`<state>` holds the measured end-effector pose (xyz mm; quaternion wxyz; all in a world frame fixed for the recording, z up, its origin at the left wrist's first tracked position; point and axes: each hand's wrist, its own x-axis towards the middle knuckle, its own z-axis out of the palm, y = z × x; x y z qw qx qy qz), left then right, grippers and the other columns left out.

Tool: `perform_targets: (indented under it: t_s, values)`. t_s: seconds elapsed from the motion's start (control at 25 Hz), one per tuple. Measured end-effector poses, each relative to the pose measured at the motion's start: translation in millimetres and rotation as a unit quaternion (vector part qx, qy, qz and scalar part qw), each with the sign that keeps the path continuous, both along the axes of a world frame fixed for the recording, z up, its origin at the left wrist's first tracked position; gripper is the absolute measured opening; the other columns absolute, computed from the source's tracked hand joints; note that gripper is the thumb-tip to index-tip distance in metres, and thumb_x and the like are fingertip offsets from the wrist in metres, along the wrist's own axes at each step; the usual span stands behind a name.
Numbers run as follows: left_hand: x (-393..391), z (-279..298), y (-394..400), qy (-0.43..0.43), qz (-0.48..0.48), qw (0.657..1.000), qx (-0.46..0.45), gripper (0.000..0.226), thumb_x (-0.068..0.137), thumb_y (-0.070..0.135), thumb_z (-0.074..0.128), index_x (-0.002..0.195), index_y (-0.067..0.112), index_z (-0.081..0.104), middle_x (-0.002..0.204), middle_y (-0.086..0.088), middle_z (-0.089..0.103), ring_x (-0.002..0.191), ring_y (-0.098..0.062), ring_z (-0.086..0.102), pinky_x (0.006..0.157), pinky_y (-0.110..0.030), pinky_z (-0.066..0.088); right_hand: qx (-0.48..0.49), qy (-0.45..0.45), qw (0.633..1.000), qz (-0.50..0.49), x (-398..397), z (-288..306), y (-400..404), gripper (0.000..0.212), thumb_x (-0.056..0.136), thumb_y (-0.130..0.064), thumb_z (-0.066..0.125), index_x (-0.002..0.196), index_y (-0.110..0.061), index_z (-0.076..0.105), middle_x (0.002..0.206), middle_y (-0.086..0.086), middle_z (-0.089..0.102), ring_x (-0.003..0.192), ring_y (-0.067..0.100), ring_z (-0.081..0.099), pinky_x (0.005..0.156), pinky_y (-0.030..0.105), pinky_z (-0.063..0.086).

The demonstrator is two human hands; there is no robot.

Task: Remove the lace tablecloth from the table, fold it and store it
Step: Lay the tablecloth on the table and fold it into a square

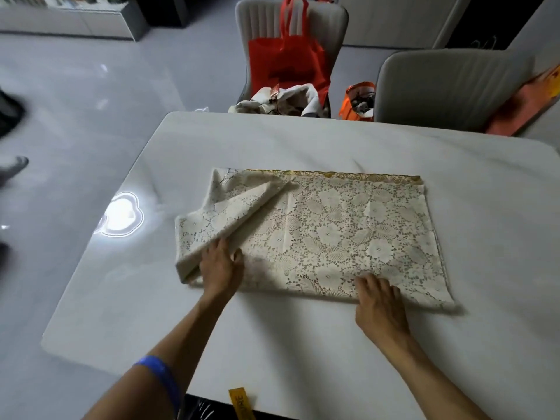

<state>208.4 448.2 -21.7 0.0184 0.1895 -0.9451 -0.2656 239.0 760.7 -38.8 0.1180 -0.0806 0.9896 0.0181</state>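
Tablecloth: one lace tablecloth (327, 234), folded, on tabletop (303, 140).
Hands: left hand (222, 268) fingers pinch 9 o'clock flap; right hand (378, 304) fingers flat, 5 o'clock edge.
Chairs: two chairs (451, 86), 12 o'clock.
Writing: yellow tag (241, 403), unreadable.

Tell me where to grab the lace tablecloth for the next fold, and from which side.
Take the lace tablecloth at its left end, coming in from the left: that end is already turned up into a loose flap, which the left hand holds. The right hand rests flat on the near edge and can pin the rest to the table.
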Motion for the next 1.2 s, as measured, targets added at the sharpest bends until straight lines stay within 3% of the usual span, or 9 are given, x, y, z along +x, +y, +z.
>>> perform_targets:
  t_s: [0.2,0.32,0.56,0.68,0.76,0.84,0.96,1.08,1.2]
  values:
    - [-22.8,1.2,-57.5,-0.053,0.254,0.964,0.060,0.064,0.084,0.031,0.068,0.139,0.015,0.041,0.143,-0.017,0.043,0.129,-0.041,0.041,0.103,-0.055,0.036,-0.066,-0.013,0.998,0.021,-3.3,-3.9,-58.3,0.056,0.071,-0.017,0.069,0.126,-0.023,0.060,0.133,0.005,0.059,0.109,0.030,0.058,0.083,0.043,0.050]
    - [-37.4,-7.0,-98.5,-0.098,0.411,0.872,0.248,0.079,0.071,0.023,0.080,0.139,0.009,0.042,0.137,-0.018,0.048,0.121,-0.041,0.050,0.093,-0.047,0.047,-0.058,0.017,0.997,0.051,-9.1,-10.4,-52.5,0.056,0.062,-0.007,0.074,0.116,-0.021,0.066,0.125,0.006,0.065,0.099,0.031,0.063,0.071,0.043,0.054]
    - [-18.5,-11.6,-127.2,0.108,0.383,0.832,0.387,0.013,0.079,0.006,0.064,0.079,0.019,0.064,0.082,-0.004,0.064,0.081,-0.024,0.057,0.072,-0.033,0.049,-0.028,0.018,0.998,0.050,-13.7,-7.0,-38.0,0.045,0.082,-0.003,0.061,0.122,-0.026,0.061,0.116,-0.003,0.061,0.092,0.023,0.057,0.072,0.035,0.052]
    - [4.2,-15.7,-140.8,0.108,0.530,0.751,0.378,0.030,0.076,0.008,0.067,0.104,0.016,0.061,0.099,-0.005,0.061,0.080,-0.021,0.056,0.077,-0.031,0.048,-0.026,0.023,0.999,0.037,-11.3,-4.9,-36.5,0.040,0.085,-0.003,0.059,0.120,-0.024,0.064,0.107,-0.003,0.061,0.087,0.023,0.056,0.069,0.035,0.051]
    - [18.9,-12.3,-135.6,0.028,0.566,0.753,0.333,0.065,0.073,0.015,0.076,0.131,0.014,0.047,0.129,-0.008,0.055,0.109,-0.028,0.058,0.097,-0.039,0.048,-0.023,0.015,0.999,0.024,-3.8,-4.6,-30.1,0.042,0.084,-0.002,0.059,0.119,-0.024,0.065,0.108,-0.003,0.062,0.086,0.023,0.057,0.069,0.035,0.051]
    - [31.4,-0.5,-105.9,-0.013,0.499,0.834,0.236,0.083,0.073,0.015,0.077,0.143,0.020,0.032,0.148,-0.014,0.036,0.131,-0.038,0.041,0.107,-0.050,0.038,-0.043,-0.010,0.999,0.023,4.1,-4.3,-16.8,0.044,0.084,-0.002,0.057,0.121,-0.024,0.064,0.114,-0.003,0.061,0.092,0.024,0.057,0.075,0.036,0.052]
    - [45.7,5.4,-37.9,0.007,0.170,0.982,0.080,0.066,0.078,0.012,0.074,0.137,0.018,0.046,0.147,-0.016,0.040,0.130,-0.040,0.042,0.105,-0.056,0.040,-0.151,-0.084,0.985,0.021,8.3,3.1,11.8,0.050,0.080,-0.011,0.056,0.128,-0.025,0.060,0.132,-0.007,0.054,0.115,0.022,0.052,0.096,0.036,0.046]
    - [47.2,1.2,45.5,-0.020,-0.188,0.977,0.095,0.039,0.087,0.018,0.066,0.126,0.017,0.061,0.137,-0.011,0.056,0.123,-0.033,0.053,0.100,-0.045,0.047,-0.178,-0.018,0.968,-0.177,13.4,6.3,64.7,0.054,0.078,-0.020,0.062,0.131,-0.022,0.057,0.139,-0.002,0.052,0.124,0.027,0.048,0.101,0.041,0.040]
    - [42.2,-12.8,114.3,-0.103,-0.356,0.928,-0.031,0.063,0.083,0.034,0.064,0.142,0.028,0.043,0.155,0.000,0.034,0.141,-0.026,0.032,0.112,-0.045,0.032,-0.213,0.006,0.864,-0.456,11.2,5.3,120.5,0.062,0.077,-0.025,0.068,0.134,-0.017,0.047,0.139,0.011,0.049,0.121,0.038,0.047,0.096,0.047,0.041]
